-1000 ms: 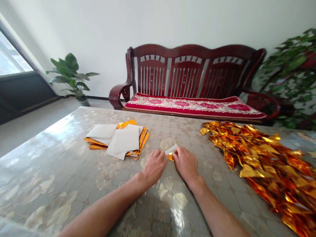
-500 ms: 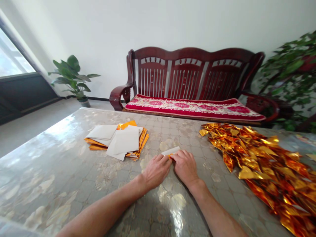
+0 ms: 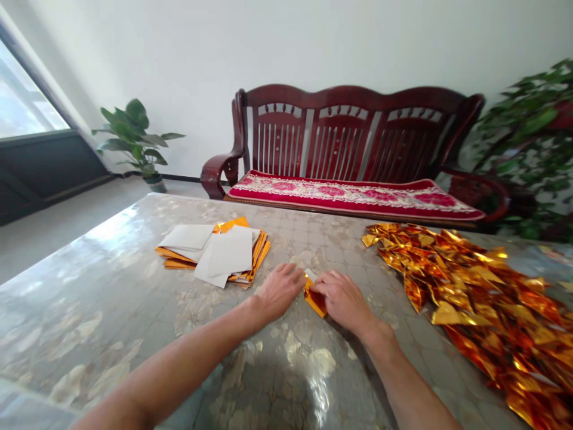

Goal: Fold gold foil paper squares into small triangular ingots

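A small sheet of gold foil paper (image 3: 316, 301) lies partly folded on the table between my hands, its gold side showing and a bit of its pale side at the far end. My right hand (image 3: 341, 298) grips its right edge, with the fingers curled and partly hiding it. My left hand (image 3: 281, 289) rests at the sheet's left edge, fingers closed together, fingertips touching the far left part. To the left is a loose stack of paper sheets (image 3: 230, 254), pale side up with orange-gold edges. A large heap of folded gold foil pieces (image 3: 465, 286) spreads on the right.
The table (image 3: 179, 358) has a glossy patterned cover. Behind it stands a dark red wooden bench (image 3: 344, 143) with a red floral cushion (image 3: 331, 191). A potted plant (image 3: 134, 137) is at the back left, and leafy greenery (image 3: 523, 149) at the right.
The paper between my hands has turned and now shows its gold side toward me. My hands have drawn slightly apart; the stack and the heap stay as they were.
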A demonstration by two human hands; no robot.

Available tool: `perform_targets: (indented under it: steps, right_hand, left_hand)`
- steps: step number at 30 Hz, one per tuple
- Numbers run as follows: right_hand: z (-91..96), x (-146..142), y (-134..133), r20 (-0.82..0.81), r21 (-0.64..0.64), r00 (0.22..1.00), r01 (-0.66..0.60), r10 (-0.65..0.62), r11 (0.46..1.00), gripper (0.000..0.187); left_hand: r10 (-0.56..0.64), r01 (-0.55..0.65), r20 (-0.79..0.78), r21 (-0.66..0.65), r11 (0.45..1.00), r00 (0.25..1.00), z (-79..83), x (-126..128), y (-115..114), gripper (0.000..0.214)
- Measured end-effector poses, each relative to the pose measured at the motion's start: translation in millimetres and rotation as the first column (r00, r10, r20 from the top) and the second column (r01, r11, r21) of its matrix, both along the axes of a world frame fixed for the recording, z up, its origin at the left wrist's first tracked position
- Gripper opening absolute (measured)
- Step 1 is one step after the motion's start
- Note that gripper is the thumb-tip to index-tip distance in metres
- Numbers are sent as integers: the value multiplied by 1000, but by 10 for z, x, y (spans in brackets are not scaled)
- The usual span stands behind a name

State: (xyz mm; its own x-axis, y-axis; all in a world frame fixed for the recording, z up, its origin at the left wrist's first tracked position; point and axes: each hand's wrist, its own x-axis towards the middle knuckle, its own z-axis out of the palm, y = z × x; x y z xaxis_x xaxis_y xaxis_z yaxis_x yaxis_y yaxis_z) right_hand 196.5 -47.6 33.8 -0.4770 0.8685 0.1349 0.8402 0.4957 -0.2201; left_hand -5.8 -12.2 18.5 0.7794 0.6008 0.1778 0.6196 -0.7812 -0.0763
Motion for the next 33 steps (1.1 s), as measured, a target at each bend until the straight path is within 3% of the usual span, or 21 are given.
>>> perform_targets:
  steps: [3,7,13,19,23,27,30,33]
  right_hand:
    - [-6,-23,-2,13,-20,999,41,-41,999,33]
    - [-8,-30,13,14,-61,998,62,-62,996,33]
    - [-40,29,50,-33,-81,999,23,-26,996,36]
    - [-74,61,73,-64,-89,997,31,-37,996,37]
    - [-88,82,92,-88,-99,996,20,-29,995,39]
    - [-76,96,88,-87,-99,996,-20,11,995,38]
    - [-78,97,72,-98,-116,995,-25,14,993,38]
    - [-101,90,64,-139,-147,990,-12,-9,989,36]
  left_hand:
    - [32,-30,31,-46,998,999,-33,75,-112,18]
    - [41,-42,87,12,999,995,-161,76,-283,33]
    - [-37,39,-31,69,997,999,-124,-71,-323,58]
    - [-130,133,-60,57,989,990,-39,-115,-378,56]
    - [-94,94,-11,54,994,996,-116,-80,-439,52]
    - [-65,64,6,105,992,998,-184,-106,-317,40]
    - [-36,38,-15,127,991,999,-157,-136,-206,35]
    - [-30,26,34,106,994,999,-83,-70,-276,34]
